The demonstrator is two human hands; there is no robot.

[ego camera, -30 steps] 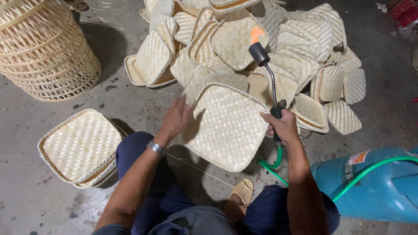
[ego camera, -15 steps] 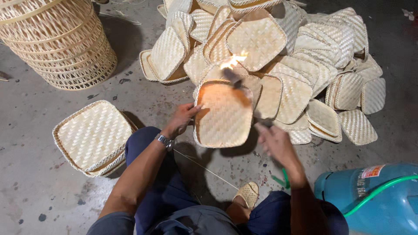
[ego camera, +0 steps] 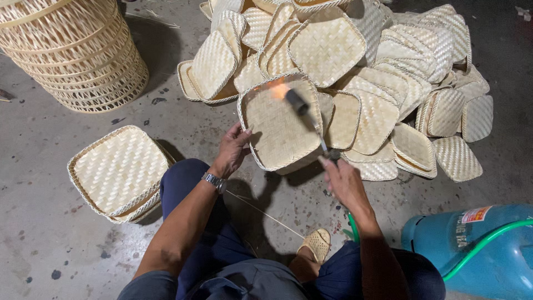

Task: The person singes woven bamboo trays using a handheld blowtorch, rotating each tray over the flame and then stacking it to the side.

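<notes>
Left hand [ego camera: 233, 149]: grips the tray's [ego camera: 277, 125] left rim.
Right hand [ego camera: 341, 180]: closed on the torch [ego camera: 311, 119].
Flame [ego camera: 277, 89]: on the tray's upper inside.
Pile [ego camera: 388, 72]: behind the tray.

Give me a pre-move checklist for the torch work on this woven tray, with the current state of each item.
1. Left hand grips the rim of the held woven tray: ok.
2. Right hand holds the gas torch by its handle: ok.
3. Flame plays on the tray's inner face, away from the fingers: ok.
4. Pile of woven trays lies right behind the flame: not ok.
5. Green hose runs across the blue gas cylinder, apart from the flame: ok.
6. Hose connection at the torch: cannot tell, hidden by the hand.
</notes>
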